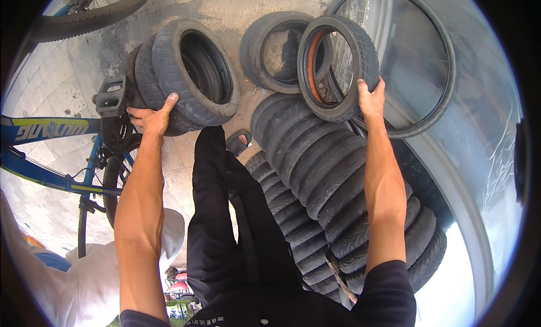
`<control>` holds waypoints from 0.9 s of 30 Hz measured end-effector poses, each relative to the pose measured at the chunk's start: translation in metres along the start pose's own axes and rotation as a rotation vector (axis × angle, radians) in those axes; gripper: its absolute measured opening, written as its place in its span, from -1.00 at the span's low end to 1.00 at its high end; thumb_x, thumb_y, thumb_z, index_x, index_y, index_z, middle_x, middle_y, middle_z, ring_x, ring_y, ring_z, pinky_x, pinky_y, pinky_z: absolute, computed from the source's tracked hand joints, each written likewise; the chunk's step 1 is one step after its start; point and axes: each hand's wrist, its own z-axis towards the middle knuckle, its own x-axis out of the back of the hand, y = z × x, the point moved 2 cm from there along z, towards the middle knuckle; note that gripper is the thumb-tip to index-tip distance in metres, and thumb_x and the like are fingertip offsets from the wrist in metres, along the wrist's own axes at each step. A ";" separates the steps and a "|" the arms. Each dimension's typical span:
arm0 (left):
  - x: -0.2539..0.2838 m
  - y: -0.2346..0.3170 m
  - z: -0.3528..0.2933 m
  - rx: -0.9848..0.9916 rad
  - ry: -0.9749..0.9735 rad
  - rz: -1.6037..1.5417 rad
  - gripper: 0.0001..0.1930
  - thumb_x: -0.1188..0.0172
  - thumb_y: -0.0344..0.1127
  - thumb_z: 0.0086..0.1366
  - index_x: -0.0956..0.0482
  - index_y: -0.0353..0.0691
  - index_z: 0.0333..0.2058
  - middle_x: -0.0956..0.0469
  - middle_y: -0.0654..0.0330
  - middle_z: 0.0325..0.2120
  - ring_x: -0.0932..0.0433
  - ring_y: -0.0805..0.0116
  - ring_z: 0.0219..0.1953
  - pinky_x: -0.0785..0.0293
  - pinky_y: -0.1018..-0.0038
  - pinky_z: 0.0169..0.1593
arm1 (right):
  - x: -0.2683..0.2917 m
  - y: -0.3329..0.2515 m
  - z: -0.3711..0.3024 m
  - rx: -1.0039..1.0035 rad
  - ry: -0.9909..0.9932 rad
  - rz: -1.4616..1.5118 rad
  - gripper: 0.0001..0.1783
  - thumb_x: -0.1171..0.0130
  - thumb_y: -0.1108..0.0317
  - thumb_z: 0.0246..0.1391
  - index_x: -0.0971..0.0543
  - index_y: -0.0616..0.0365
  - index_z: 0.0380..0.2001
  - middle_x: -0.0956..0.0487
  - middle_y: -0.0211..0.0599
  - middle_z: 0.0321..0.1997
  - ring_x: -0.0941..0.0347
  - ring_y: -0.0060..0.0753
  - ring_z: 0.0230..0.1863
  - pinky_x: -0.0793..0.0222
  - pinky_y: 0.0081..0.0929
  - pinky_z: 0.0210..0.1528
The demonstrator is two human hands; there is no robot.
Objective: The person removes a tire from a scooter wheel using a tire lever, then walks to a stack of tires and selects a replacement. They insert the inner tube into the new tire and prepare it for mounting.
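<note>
My left hand (pixel 149 118) grips the near side of a set of scooter-sized black tires (pixel 194 73), its thumb on the tread and its fingers round the rear ones. The tires lean together, the front one's hollow centre facing right. On the right, my right hand (pixel 371 99) is closed on the edge of a small black tire (pixel 366 51) with an orange inner lining. That tire is tilted and partly covers a wider tire (pixel 253 51) on the ground. How far my fingers reach behind each tire is hidden.
Long rows of tires (pixel 315 152) stand packed along my right side. A large thin bicycle tire (pixel 448 45) leans on a glass pane (pixel 479 135). At left are a blue bicycle frame (pixel 39 172) and its pedal (pixel 110 96); a person in a white shirt (pixel 84 287) is near it.
</note>
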 end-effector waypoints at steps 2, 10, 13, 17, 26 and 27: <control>-0.002 -0.004 0.000 0.004 0.001 0.005 0.76 -0.52 0.49 -0.47 0.59 -0.36 0.37 0.44 -0.36 0.39 0.30 -0.23 0.47 0.15 0.02 0.46 | 0.002 0.002 0.000 -0.001 0.061 -0.094 0.08 -0.38 0.02 -0.12 -0.12 0.43 0.33 -0.25 0.30 0.31 -0.21 0.17 0.34 -0.11 -0.16 0.39; -0.007 -0.006 -0.001 0.003 0.035 -0.013 0.75 -0.52 0.48 -0.45 0.59 -0.40 0.36 0.42 -0.38 0.38 0.35 -0.23 0.47 0.19 0.03 0.46 | 0.003 -0.001 -0.003 -0.039 0.059 -0.159 0.17 -0.45 0.10 -0.31 -0.09 0.41 0.32 -0.23 0.31 0.31 -0.17 0.19 0.35 -0.13 -0.14 0.39; -0.006 -0.004 0.002 -0.017 0.057 0.002 0.75 -0.51 0.50 -0.45 0.57 -0.40 0.36 0.42 -0.39 0.38 0.32 -0.25 0.47 0.18 0.03 0.46 | -0.001 0.001 0.002 -0.008 0.030 -0.090 0.14 -0.42 0.12 -0.31 -0.12 0.44 0.30 -0.28 0.29 0.27 -0.22 0.16 0.33 -0.15 -0.17 0.38; -0.004 0.002 0.005 0.008 0.061 0.020 0.75 -0.51 0.51 -0.47 0.56 -0.35 0.38 0.42 -0.36 0.39 0.29 -0.25 0.46 0.19 0.02 0.46 | -0.002 0.002 -0.003 0.007 0.064 -0.120 0.10 -0.41 0.12 -0.31 -0.16 0.48 0.27 -0.31 0.30 0.25 -0.26 0.15 0.30 -0.16 -0.20 0.36; -0.003 0.005 -0.001 0.024 0.063 0.034 0.73 -0.52 0.48 -0.46 0.53 -0.31 0.39 0.40 -0.32 0.41 0.27 -0.24 0.47 0.17 -0.01 0.46 | -0.006 -0.020 -0.018 -0.003 0.085 -0.217 0.11 -0.45 0.08 -0.28 -0.16 0.44 0.28 -0.32 0.25 0.25 -0.24 0.12 0.32 -0.15 -0.19 0.37; -0.003 0.004 -0.002 0.020 0.061 0.037 0.73 -0.53 0.48 -0.46 0.53 -0.32 0.39 0.40 -0.32 0.41 0.26 -0.24 0.47 0.16 0.00 0.46 | -0.006 -0.023 -0.021 -0.016 0.076 -0.187 0.11 -0.46 0.09 -0.29 -0.17 0.44 0.27 -0.32 0.24 0.25 -0.25 0.12 0.31 -0.17 -0.19 0.37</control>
